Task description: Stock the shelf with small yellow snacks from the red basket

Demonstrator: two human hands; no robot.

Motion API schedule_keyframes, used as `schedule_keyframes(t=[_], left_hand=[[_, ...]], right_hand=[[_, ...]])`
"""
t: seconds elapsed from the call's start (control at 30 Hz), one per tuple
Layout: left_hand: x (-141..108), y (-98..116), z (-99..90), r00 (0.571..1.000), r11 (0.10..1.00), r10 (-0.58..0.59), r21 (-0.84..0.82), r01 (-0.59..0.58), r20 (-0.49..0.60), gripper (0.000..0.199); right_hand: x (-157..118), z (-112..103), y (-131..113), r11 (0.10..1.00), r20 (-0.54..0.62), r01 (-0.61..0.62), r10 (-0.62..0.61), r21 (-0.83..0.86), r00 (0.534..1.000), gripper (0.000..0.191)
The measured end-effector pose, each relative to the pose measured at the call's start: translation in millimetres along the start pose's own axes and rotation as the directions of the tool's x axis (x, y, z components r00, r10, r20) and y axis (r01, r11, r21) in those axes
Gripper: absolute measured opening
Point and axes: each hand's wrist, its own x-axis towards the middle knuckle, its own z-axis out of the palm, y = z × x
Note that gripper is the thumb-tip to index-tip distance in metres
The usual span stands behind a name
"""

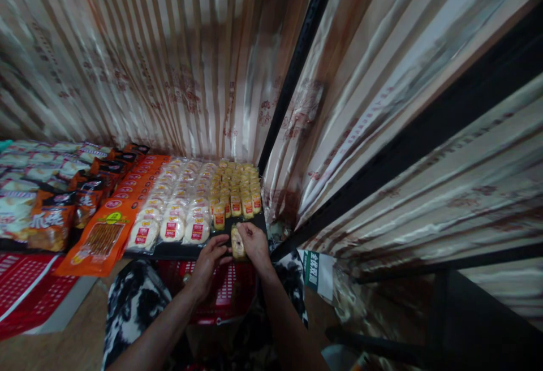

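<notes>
My right hand (253,242) pinches a small wrapped yellow pastry (238,245) over the front edge of a black shelf (190,250). Just left of that pastry, my left hand (211,259) has its fingers loosely spread and appears to hold nothing; whether a fingertip touches the wrapper I cannot tell. Behind both hands, rows of similar yellow wrapped pastries (235,190) with red labels stand close together. Clear packs of round white cakes (173,225) with red labels line up to their left.
Orange snack packets (102,232) and several other bags (51,212) fill the shelf's left. Red perforated baskets (29,286) sit low in front. Black metal posts (292,71) and a striped plastic curtain (169,48) border the shelf. A green-and-white package (318,274) lies at right.
</notes>
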Motion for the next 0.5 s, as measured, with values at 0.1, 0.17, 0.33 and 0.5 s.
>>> schedule_keyframes(t=[0.1,0.17,0.33,0.5], left_hand=[[0.9,1.2,-0.1,1.0,1.0,-0.009,-0.011,0.009,-0.002,0.038],[2.0,1.0,-1.2,1.0,1.0,-0.011,-0.021,0.011,-0.002,0.04],[4.3,-2.4,-7.1,0.999,0.999,-0.034,0.012,0.034,0.021,0.045],[2.3,-0.2,-7.8,0.999,0.999,-0.017,0.037,0.016,0.039,0.049]], right_hand=[[1.4,0.6,2.8,1.0,-0.001,-0.003,0.003,0.025,1.0,0.04],[2.3,0.8,3.7,0.999,-0.008,0.001,0.0,0.033,1.0,0.039],[5.3,0.1,0.1,0.999,-0.041,0.003,-0.001,0.038,0.999,0.039],[6.3,3.4,-3.3,0.999,-0.05,-0.014,0.015,0.034,0.999,0.043]])
